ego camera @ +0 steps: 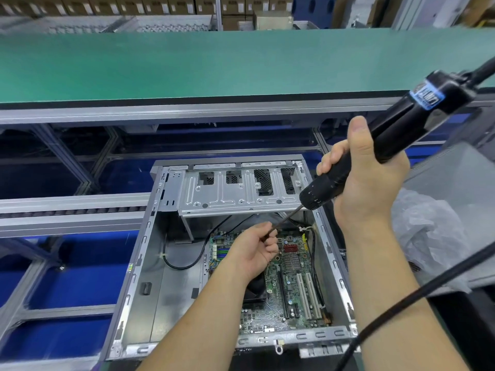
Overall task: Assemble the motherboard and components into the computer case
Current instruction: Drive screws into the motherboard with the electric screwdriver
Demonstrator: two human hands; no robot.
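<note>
An open grey computer case (139, 277) lies in front of me with a green motherboard (289, 293) seated in its right half. My right hand (367, 178) grips the black body of an electric screwdriver (396, 124), tilted down to the left. Its thin bit (286, 219) runs into my left hand (254, 250), whose fingers pinch the bit's tip above the board's upper edge. The tip and any screw are hidden by the fingers. A black fan (255, 289) shows partly under my left wrist.
A metal drive cage (235, 188) spans the far end of the case. A black cable (182, 263) loops on the case floor. The screwdriver's cord (417, 298) crosses my right forearm. Crumpled clear plastic (428, 231) lies right. A green conveyor belt (214, 62) runs behind.
</note>
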